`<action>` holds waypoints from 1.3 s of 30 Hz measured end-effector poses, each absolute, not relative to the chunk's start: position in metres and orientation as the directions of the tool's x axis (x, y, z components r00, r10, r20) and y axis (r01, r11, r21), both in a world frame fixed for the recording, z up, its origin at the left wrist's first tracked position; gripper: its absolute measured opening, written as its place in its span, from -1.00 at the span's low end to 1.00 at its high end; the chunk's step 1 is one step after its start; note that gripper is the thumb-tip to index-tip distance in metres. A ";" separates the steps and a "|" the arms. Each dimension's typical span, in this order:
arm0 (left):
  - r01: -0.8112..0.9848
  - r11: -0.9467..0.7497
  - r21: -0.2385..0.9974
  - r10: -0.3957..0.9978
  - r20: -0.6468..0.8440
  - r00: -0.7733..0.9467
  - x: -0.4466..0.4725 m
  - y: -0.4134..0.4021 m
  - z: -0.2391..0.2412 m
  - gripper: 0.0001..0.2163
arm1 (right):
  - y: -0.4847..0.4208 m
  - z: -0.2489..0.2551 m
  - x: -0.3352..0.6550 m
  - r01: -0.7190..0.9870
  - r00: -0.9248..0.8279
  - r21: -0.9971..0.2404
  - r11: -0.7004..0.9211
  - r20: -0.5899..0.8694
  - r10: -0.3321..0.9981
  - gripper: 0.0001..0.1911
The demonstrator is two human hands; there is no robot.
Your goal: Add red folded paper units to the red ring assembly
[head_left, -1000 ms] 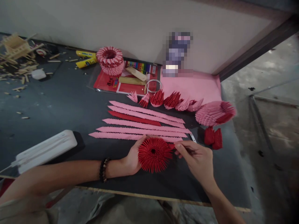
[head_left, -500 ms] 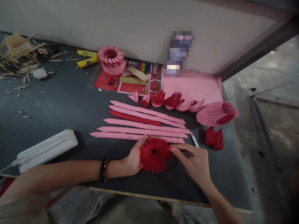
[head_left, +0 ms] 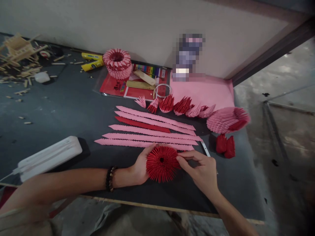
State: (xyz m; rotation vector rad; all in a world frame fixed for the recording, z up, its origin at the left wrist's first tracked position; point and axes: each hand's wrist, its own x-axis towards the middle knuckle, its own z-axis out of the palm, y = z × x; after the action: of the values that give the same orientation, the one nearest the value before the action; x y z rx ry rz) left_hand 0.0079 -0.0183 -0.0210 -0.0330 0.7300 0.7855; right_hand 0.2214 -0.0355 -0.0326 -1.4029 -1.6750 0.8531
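Observation:
A round red disc of folded paper pieces (head_left: 162, 168), spiky at the rim with a small dark hole in its middle, is held low over the table's front part. My left hand (head_left: 141, 167) closes around its left side, the fingers partly hidden behind it. At the right rim my right hand (head_left: 202, 170) pinches with thumb and forefinger; a small red folded paper piece between them is mostly hidden. Just beyond lie several pink folded-paper strips (head_left: 147, 136) and one red strip (head_left: 140, 124), roughly parallel.
Pink and red paper clusters (head_left: 182, 105) line the back. A larger pink paper cone (head_left: 227, 120) and two red clumps (head_left: 225, 146) stand right. A ring-shaped paper piece (head_left: 116, 64) rests on a red packet (head_left: 110, 87). A white glue gun or power strip-like object (head_left: 50, 157) lies left.
My right hand has shifted slightly left, bringing its pinching fingertips against the disc's right rim. My left hand and the disc stay nearly in place.

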 end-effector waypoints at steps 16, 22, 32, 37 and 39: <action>-0.714 0.655 0.248 0.678 -0.610 0.410 0.009 -0.020 -0.026 -0.75 | -0.047 -0.021 0.199 0.583 0.125 -0.812 -0.031 0.052 0.991 -0.71; -0.693 0.647 0.317 0.694 -0.622 0.363 0.010 -0.017 -0.023 -0.74 | -0.043 -0.016 0.208 0.379 0.055 -0.916 -0.131 -0.119 0.991 -0.60; -0.719 0.587 0.372 0.784 -0.481 0.392 0.009 -0.022 -0.031 -0.70 | -0.047 -0.022 0.197 0.432 0.101 -0.893 -0.126 -0.091 0.991 -0.43; -0.704 0.657 0.269 0.723 -0.487 0.489 0.008 -0.019 -0.029 -0.60 | -0.045 -0.022 0.203 0.386 0.256 -0.914 -0.128 -0.027 0.966 -0.40; -0.682 0.678 0.274 0.713 -0.472 0.519 0.008 -0.019 -0.028 -0.59 | -0.044 -0.022 0.205 0.400 0.248 -0.910 -0.107 -0.004 0.969 -0.39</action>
State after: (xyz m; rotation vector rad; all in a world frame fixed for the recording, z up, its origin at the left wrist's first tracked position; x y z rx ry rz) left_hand 0.0082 -0.0194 -0.0276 0.0565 0.5924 0.8366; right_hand 0.2050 -0.0439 -0.0219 -1.6618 -1.2861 0.8329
